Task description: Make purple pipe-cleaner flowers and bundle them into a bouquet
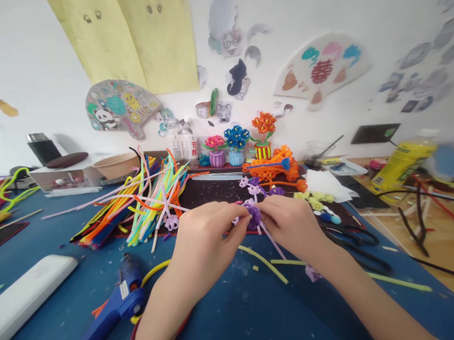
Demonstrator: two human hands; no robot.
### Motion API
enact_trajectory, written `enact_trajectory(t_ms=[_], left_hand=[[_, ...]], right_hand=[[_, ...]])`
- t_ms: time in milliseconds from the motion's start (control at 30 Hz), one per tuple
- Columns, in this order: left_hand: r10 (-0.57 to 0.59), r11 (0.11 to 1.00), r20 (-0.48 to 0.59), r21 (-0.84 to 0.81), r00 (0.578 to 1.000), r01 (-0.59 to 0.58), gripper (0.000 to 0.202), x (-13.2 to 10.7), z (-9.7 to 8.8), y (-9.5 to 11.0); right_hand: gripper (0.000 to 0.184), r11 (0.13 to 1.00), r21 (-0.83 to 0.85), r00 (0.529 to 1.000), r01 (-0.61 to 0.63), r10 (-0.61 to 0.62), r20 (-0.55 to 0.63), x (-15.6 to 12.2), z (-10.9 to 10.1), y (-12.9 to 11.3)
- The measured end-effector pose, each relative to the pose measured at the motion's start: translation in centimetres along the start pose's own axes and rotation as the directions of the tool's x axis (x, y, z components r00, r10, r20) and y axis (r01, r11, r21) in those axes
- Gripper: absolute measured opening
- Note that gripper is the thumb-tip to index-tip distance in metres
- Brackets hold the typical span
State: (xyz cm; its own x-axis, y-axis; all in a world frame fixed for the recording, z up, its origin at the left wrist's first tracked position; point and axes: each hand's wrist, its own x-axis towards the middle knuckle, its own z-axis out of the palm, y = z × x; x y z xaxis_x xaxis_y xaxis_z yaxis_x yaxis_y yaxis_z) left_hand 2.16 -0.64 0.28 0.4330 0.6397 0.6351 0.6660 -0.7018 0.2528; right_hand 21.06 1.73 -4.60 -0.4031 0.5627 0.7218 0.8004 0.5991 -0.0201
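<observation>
In front of me, my right hand [293,220] is closed, its fingers gripping a dark purple pipe-cleaner flower [254,214] from the right. My left hand [211,237] is pinched at the flower's left side; a small yellow bit [250,216] shows at the thumb and fingertip, partly hidden. Lilac pipe-cleaner flowers [253,190] and purple ones lie just behind the hands. A lilac stem [273,241] slants down below them. Pale yellow pipe-cleaner lengths [267,265] lie on the blue table [236,313] beneath. Another lilac flower [312,273] rests by my right wrist.
Left stand a blue glue gun [123,299], a white case [30,295] and a heap of coloured pipe cleaners [151,195]. Black scissors [358,244] lie beside my right forearm. Potted pipe-cleaner flowers [237,145] line the wall; a yellow bottle [403,162] stands right.
</observation>
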Motion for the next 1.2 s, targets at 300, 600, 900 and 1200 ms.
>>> enact_trajectory(t_ms=[300, 600, 900, 1200], left_hand=[[0.049, 0.998, -0.054, 0.033, 0.997, -0.048, 0.014, -0.15, 0.16, -0.10], [0.107, 0.993, -0.092, 0.050, 0.990, -0.103, 0.013, -0.09, 0.36, -0.08], [0.119, 0.990, -0.109, 0.092, 0.987, -0.109, 0.015, -0.20, 0.45, -0.21], [0.114, 0.990, -0.096, 0.091, 0.989, -0.106, 0.014, -0.14, 0.67, -0.20]], right_hand=[[0.023, 1.000, 0.009, 1.000, -0.014, 0.014, -0.004, -0.03, 0.05, -0.01], [0.023, 1.000, 0.021, 1.000, -0.016, 0.016, -0.015, -0.06, 0.12, 0.06], [0.024, 1.000, 0.024, 1.000, -0.005, 0.005, -0.022, 0.00, 0.07, 0.00], [0.024, 0.999, 0.032, 1.000, -0.011, 0.012, -0.025, -0.01, 0.04, 0.01]])
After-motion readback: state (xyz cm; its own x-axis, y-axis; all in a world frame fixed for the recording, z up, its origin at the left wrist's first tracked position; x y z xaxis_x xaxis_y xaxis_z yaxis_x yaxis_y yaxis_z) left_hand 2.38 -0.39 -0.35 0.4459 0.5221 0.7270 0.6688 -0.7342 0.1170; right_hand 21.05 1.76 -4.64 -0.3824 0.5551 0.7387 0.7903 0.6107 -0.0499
